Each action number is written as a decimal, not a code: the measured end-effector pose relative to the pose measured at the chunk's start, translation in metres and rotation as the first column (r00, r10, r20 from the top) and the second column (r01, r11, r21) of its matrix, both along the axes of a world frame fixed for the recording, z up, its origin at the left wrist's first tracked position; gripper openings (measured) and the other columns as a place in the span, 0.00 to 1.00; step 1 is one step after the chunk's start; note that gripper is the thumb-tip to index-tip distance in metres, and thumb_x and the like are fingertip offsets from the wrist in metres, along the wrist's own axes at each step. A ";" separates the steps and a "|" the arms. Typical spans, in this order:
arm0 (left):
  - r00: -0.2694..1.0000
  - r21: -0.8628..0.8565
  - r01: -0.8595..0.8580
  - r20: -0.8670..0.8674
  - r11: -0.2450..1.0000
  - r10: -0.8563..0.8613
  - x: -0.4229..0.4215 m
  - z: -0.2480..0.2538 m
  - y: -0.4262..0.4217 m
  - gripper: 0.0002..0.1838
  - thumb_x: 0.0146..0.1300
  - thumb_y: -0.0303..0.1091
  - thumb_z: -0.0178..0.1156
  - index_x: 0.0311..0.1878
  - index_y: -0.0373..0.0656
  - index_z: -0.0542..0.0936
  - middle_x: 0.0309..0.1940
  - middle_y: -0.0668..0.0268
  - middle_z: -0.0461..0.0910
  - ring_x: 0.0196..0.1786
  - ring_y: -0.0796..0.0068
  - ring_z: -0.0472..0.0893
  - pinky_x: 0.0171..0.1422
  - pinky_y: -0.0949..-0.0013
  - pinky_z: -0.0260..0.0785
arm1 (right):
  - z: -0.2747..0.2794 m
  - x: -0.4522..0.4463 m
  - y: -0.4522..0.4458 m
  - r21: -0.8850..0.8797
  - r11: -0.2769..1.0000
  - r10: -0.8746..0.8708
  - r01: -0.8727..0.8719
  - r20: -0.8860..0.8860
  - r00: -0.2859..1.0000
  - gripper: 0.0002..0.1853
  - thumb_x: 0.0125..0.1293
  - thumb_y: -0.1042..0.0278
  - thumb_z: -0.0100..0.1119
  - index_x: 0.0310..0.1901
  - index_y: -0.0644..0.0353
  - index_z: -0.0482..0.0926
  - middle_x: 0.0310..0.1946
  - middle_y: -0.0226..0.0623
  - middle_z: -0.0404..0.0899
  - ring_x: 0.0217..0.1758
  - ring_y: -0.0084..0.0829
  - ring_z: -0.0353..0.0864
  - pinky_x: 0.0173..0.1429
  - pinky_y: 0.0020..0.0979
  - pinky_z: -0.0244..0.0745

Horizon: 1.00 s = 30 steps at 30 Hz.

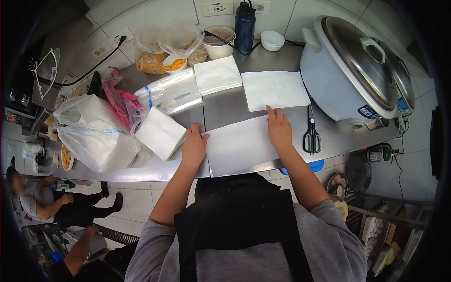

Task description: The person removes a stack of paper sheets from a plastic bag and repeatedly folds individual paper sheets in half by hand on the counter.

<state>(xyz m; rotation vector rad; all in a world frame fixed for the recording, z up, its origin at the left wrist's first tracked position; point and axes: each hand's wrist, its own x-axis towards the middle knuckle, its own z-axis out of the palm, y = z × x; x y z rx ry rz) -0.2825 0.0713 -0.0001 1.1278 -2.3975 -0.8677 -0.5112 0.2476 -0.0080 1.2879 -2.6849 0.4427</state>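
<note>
A white paper-like sheet point(242, 143) lies on the steel counter in front of me, its near edge at the counter's edge. My left hand point(193, 144) rests at the sheet's left side, thumb on its corner and fingers stretched out. By the sheet's upper right corner is my right hand point(279, 128), fingers extended and touching it. Behind the sheet lie a flat white stack point(276, 89) and a folded white stack point(217, 75). Another white stack point(160, 133) sits tilted just left of my left hand. Black-handled scissors point(311, 136) lie right of my right hand.
A large rice cooker point(343, 70) occupies the counter's right end. Plastic bags point(96, 134) crowd the left. Along the wall stand bagged food point(152, 61), a tub point(219, 47), a dark blue bottle point(244, 30) and white bowls point(272, 40). Other people are at lower left.
</note>
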 end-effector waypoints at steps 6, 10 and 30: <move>0.954 -0.288 0.291 0.166 0.912 -0.251 0.011 0.005 0.040 0.15 0.60 0.39 0.67 0.45 0.43 0.75 0.40 0.59 0.76 0.40 0.52 0.79 0.45 0.55 0.72 | -0.006 0.073 -0.007 -0.133 0.848 0.521 -0.513 0.031 0.853 0.22 0.67 0.65 0.53 0.64 0.49 0.74 0.67 0.37 0.69 0.70 0.39 0.67 0.68 0.48 0.61; 0.907 -0.245 0.408 0.221 0.879 -0.360 0.017 0.009 0.037 0.15 0.58 0.40 0.67 0.44 0.45 0.76 0.40 0.61 0.76 0.46 0.55 0.78 0.47 0.54 0.70 | -0.014 0.096 -0.002 -0.035 0.830 0.558 -0.557 0.039 0.829 0.33 0.65 0.46 0.58 0.71 0.42 0.67 0.75 0.32 0.58 0.79 0.42 0.54 0.76 0.60 0.47; 0.993 -0.061 -0.046 0.105 0.997 0.052 0.096 0.033 -0.069 0.10 0.55 0.30 0.70 0.38 0.35 0.86 0.41 0.53 0.86 0.43 0.57 0.85 0.53 0.62 0.75 | -0.023 0.099 0.013 -0.216 0.795 0.568 -0.567 -0.063 0.820 0.25 0.69 0.47 0.55 0.62 0.51 0.73 0.70 0.35 0.65 0.75 0.37 0.60 0.71 0.55 0.54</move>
